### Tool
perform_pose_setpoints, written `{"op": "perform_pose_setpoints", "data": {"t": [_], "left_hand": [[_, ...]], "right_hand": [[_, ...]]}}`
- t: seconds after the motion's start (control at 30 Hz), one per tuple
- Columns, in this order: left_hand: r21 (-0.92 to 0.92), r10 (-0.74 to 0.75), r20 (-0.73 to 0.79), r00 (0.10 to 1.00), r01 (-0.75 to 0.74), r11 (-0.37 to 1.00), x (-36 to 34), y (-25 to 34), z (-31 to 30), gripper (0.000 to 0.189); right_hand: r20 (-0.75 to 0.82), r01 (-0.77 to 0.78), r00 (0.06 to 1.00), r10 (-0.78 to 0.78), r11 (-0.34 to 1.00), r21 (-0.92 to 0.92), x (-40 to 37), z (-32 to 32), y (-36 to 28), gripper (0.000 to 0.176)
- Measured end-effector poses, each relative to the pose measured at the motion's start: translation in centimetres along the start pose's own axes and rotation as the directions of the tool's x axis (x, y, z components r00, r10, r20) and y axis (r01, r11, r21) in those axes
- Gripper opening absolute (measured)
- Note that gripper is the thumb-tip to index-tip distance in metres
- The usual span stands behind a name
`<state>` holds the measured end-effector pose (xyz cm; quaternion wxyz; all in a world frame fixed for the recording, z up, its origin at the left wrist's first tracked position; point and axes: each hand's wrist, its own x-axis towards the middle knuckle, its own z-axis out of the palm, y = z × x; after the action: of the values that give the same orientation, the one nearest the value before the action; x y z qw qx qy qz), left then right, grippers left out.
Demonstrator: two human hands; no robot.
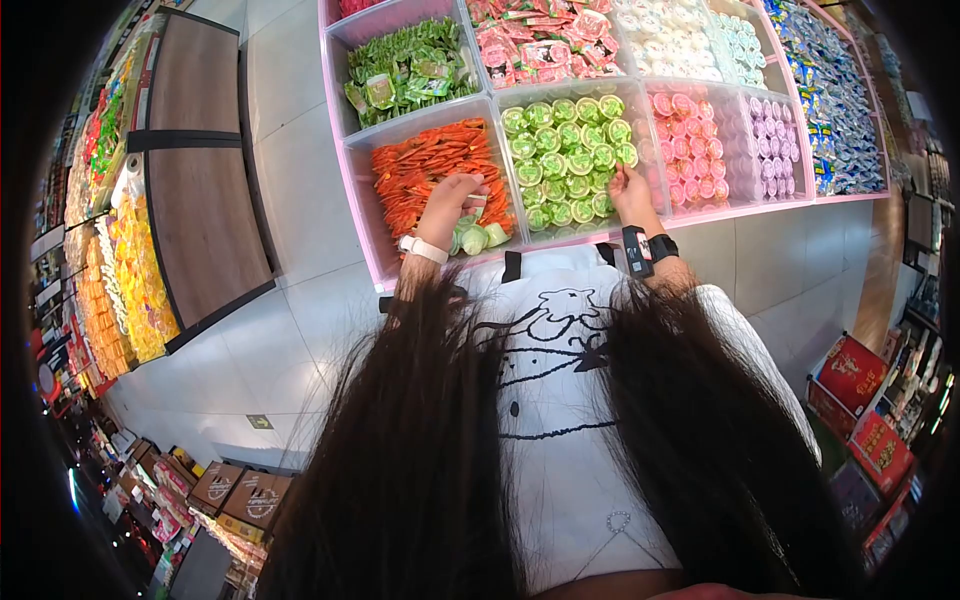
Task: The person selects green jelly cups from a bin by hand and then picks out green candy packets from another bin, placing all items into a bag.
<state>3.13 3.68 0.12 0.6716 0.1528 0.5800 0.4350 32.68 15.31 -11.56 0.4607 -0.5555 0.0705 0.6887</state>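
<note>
My right hand point(634, 195) is at the right edge of a compartment of small green-lidded cups point(565, 150), its fingertips closed at one green cup point(626, 155). Over the neighbouring compartment of orange-red packets point(425, 160), my left hand point(455, 207) has its fingers curled together. Just below it, a cluster of pale green cups point(478, 238) lies at the front of that compartment. What the left fingers grip is too small to make out. A white band circles my left wrist, and dark devices are strapped on my right.
The pink-edged bin point(352, 205) also holds green packets point(412, 75), pink packets point(545, 40), pink cups point(688, 150) and purple cups point(772, 150). Blue packets point(830, 110) fill the right side. A brown-panelled stand point(205, 220) is at left; red boxes point(850, 370) are at lower right.
</note>
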Motion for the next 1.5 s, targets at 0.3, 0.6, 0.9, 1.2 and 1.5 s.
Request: {"op": "perform_pose_setpoints", "data": {"t": [0.3,0.6,0.9,1.2,1.5], "left_hand": [[0.019,-0.019,-0.002,1.000,0.019,1.000,0.1,-0.2,-0.1,0.022],[0.240,0.156,-0.221,0.963,-0.101,0.966,0.8,-1.5,-3.2,0.027],[0.910,0.409,0.029,0.912,-0.194,0.367,1.2,-4.9,-3.5,0.043],[0.736,0.319,0.080,0.944,-0.272,0.620,2.6,-4.6,-2.6,0.031],[0.101,0.188,0.257,0.948,-0.220,0.970,-1.5,-1.6,1.2,0.027]], "right_hand": [[-0.027,-0.002,1.000,0.001,1.000,-0.023,0.6,0.2,0.1,0.010],[-0.155,0.010,0.988,-0.004,0.999,0.038,-1.6,1.5,-0.1,0.015],[0.042,0.004,0.999,0.011,0.936,-0.351,-5.5,2.8,1.0,0.015],[0.640,0.501,0.715,0.280,0.432,-0.750,-11.5,9.2,5.2,0.024],[0.507,0.330,0.591,0.627,0.386,-0.862,-12.6,8.7,4.6,0.032]]}}
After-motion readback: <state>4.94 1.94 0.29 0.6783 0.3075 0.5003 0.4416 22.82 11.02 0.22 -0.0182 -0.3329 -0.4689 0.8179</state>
